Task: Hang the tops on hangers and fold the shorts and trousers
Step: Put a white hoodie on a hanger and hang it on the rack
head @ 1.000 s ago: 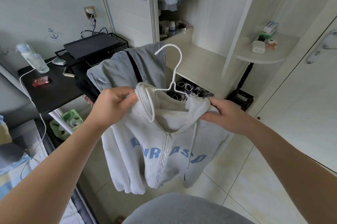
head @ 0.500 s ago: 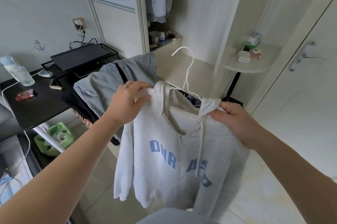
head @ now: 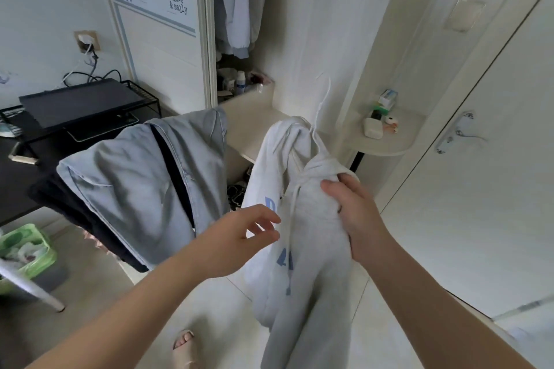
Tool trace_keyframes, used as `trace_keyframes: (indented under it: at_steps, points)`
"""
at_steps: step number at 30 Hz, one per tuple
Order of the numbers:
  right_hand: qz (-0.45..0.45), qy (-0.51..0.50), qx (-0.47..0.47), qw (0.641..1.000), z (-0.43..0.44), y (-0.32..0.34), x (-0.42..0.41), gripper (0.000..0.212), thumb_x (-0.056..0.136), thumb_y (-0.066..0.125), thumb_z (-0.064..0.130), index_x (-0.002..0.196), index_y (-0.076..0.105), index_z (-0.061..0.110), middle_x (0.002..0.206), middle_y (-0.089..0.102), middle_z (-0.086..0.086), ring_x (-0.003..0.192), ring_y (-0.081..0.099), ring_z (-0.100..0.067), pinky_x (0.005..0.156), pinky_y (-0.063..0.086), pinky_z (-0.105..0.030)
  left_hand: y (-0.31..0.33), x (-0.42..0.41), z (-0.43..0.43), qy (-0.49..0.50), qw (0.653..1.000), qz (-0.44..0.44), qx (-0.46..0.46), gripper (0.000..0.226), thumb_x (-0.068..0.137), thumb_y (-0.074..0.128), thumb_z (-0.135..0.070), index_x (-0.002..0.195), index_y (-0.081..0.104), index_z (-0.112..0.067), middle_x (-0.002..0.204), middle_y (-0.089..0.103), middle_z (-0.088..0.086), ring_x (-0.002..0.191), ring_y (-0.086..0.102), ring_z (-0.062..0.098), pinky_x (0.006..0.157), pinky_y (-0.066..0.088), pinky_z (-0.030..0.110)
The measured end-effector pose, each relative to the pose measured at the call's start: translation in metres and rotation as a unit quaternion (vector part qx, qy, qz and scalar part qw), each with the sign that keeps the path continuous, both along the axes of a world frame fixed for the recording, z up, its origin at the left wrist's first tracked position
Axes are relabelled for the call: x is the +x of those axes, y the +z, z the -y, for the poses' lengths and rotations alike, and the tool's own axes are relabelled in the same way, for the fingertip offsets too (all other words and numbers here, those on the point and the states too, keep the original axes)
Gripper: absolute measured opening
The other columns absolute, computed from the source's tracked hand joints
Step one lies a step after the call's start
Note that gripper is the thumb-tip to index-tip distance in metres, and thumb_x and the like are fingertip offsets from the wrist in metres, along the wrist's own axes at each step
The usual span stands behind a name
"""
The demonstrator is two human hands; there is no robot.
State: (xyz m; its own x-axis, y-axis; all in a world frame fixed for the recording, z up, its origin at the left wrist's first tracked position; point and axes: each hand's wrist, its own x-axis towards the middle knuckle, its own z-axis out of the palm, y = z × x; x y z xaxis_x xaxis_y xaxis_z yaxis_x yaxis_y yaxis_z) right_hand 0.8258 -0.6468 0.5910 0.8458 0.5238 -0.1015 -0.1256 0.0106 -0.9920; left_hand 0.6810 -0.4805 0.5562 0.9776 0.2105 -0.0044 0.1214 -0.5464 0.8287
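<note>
One soft, floppy hoodie (head: pixel 311 224) hung on a hanger (head: pixel 321 104) in mid-air, the right hand (head: pixel 350 209) gripping its shoulder and the left hand (head: pixel 236 236) alongside with fingers loosely spread; the hook seemed the surest hold.

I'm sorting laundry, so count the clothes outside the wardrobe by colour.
White: 1, the hoodie
Grey-blue: 1, the draped garment
Black: 1, the dark garment beneath it
Total: 3
</note>
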Motion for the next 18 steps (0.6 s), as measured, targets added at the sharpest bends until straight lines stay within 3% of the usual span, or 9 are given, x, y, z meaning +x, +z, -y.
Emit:
trace_keyframes:
  at_steps: [5,10,12,15,18]
  points:
    - [0.026,-0.034,0.009,0.999,-0.066,0.013,0.032,0.031,0.093,0.055,0.004,0.093,0.078,0.025,0.095,0.076,-0.001,0.088,0.072,-0.020,0.078,0.057,-0.037,0.016,0.031,-0.030,-0.031,0.999,0.026,-0.024,0.020,0.097,0.062,-0.037,0.116,0.061,-0.037,0.103,0.066,-0.018,0.097,0.061,0.000,0.079,0.045,0.013]
    - [0.115,-0.083,0.003,0.990,-0.134,0.050,0.077,0.029,0.090,0.055,0.003,0.113,0.069,0.015,0.106,0.074,-0.009,0.103,0.070,-0.030,0.090,0.057,-0.047,0.036,0.077,-0.076,-0.052,0.998,0.033,-0.002,0.035,0.086,0.065,-0.061,0.116,0.054,-0.047,0.109,0.058,-0.028,0.102,0.055,-0.005,0.083,0.045,0.014]
    - [0.137,-0.098,0.010,0.986,-0.160,0.075,0.096,0.030,0.085,0.059,0.009,0.112,0.069,0.014,0.105,0.074,-0.011,0.103,0.069,-0.033,0.092,0.056,-0.051,0.047,0.096,-0.097,-0.052,0.998,0.035,0.014,0.045,0.078,0.065,-0.070,0.115,0.051,-0.049,0.110,0.056,-0.030,0.102,0.054,-0.006,0.085,0.047,0.019]
    - [0.175,-0.116,0.015,0.978,-0.199,0.112,0.125,0.040,0.072,0.059,0.024,0.110,0.070,0.016,0.104,0.072,-0.015,0.100,0.069,-0.036,0.094,0.055,-0.056,0.071,0.128,-0.134,-0.039,0.996,0.053,0.067,0.056,0.066,0.061,-0.081,0.111,0.046,-0.051,0.108,0.053,-0.033,0.098,0.052,-0.011,0.077,0.046,0.018]
    - [0.223,-0.131,0.011,0.966,-0.238,0.146,0.155,0.052,0.069,0.058,0.033,0.118,0.067,0.017,0.106,0.073,-0.009,0.099,0.070,-0.030,0.094,0.055,-0.055,0.100,0.161,-0.173,-0.027,0.986,0.102,0.130,0.051,0.070,0.058,-0.078,0.108,0.043,-0.048,0.102,0.054,-0.029,0.095,0.051,-0.009,0.077,0.047,0.019]
